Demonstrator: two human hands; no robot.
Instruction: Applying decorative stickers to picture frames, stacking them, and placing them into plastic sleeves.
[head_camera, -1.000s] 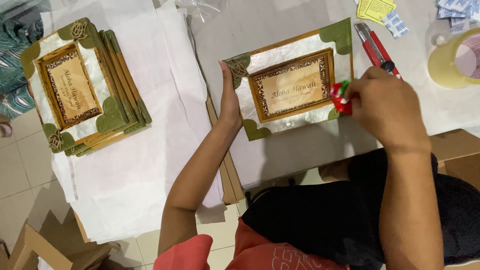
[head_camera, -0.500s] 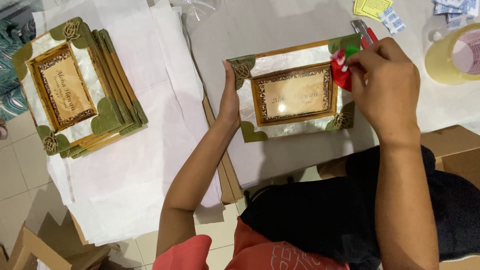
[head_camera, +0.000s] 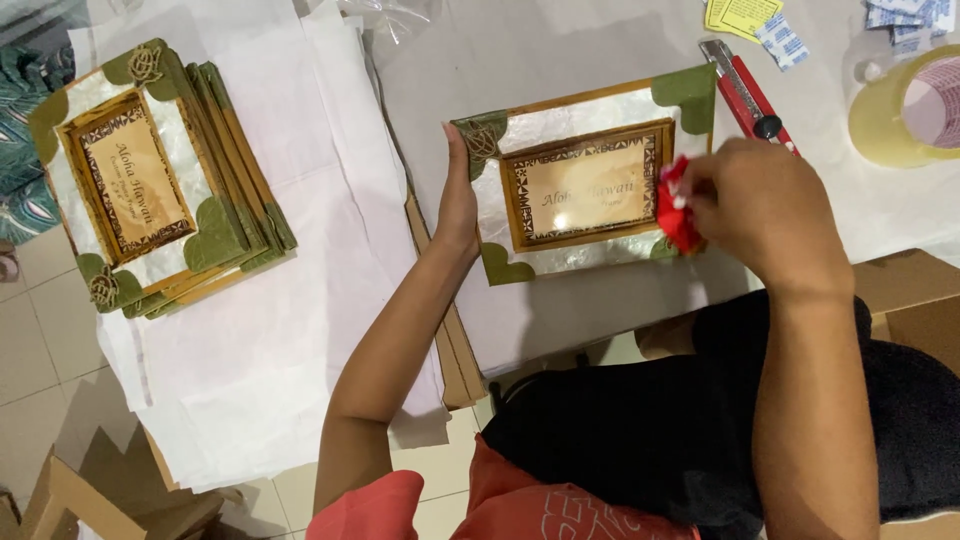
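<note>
A rectangular wooden picture frame with a pearly shell border and green leaf-shaped corners (head_camera: 585, 185) lay flat on the white-papered table (head_camera: 560, 50), directly in front of the person. The left hand (head_camera: 458, 200) lay open and flat against the frame's left edge, steadying it. The right hand (head_camera: 765, 215) was closed around a small red cloth (head_camera: 677, 205), pressed onto the frame's right side near the lower green corner. Judging by this, the wiping of this frame looked under way, with the right edge being worked. A stack of matching frames (head_camera: 160, 180) sat well apart to the left on white paper. Beyond the frame lay a red utility knife (head_camera: 745, 95), and a roll of clear tape (head_camera: 905, 110) stood farther right.
</note>
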